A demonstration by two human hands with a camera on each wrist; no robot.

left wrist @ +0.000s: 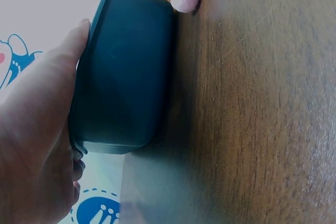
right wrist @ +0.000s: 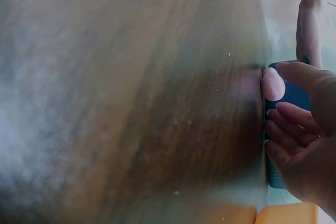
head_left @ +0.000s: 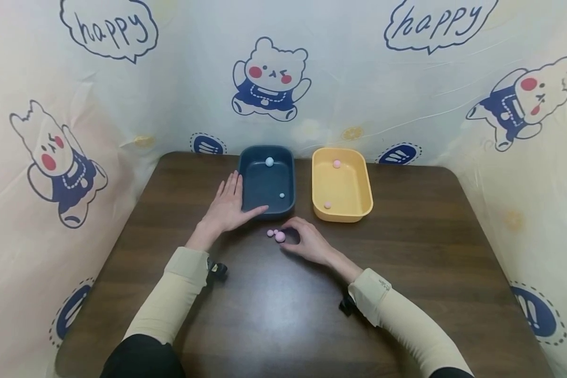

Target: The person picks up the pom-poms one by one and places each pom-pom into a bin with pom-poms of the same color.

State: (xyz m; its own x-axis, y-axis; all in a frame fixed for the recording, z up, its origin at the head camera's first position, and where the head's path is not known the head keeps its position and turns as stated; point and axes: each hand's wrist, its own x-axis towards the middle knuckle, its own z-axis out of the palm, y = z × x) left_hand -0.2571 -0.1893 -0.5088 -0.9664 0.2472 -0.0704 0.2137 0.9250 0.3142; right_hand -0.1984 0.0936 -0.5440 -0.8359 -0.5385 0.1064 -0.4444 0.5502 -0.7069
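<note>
My left hand (head_left: pixel 227 207) is spread with straight fingers, resting along the left rim and near left corner of a dark blue bin (head_left: pixel 290 181). Its thumb reaches over the bin's near edge. A larger pink ball (head_left: pixel 280 237) and two smaller ones, a left pink ball (head_left: pixel 270 233) and a middle pink ball (head_left: pixel 276 231), lie close together on the table before that bin. My right hand (head_left: pixel 308 241) comes from the right, thumb and fingers parted around the larger ball. In the right wrist view a pink ball (right wrist: pixel 273 84) shows between thumb and fingers.
Inside the blue bin lie a larger pale blue ball (head_left: pixel 269 162) and a small pale ball (head_left: pixel 282 195). A yellow bin (head_left: pixel 342 184) to its right holds a far pink ball (head_left: pixel 336 164) and a near one. Both stand at the back of the brown table (head_left: pixel 420 236), before a printed cloth.
</note>
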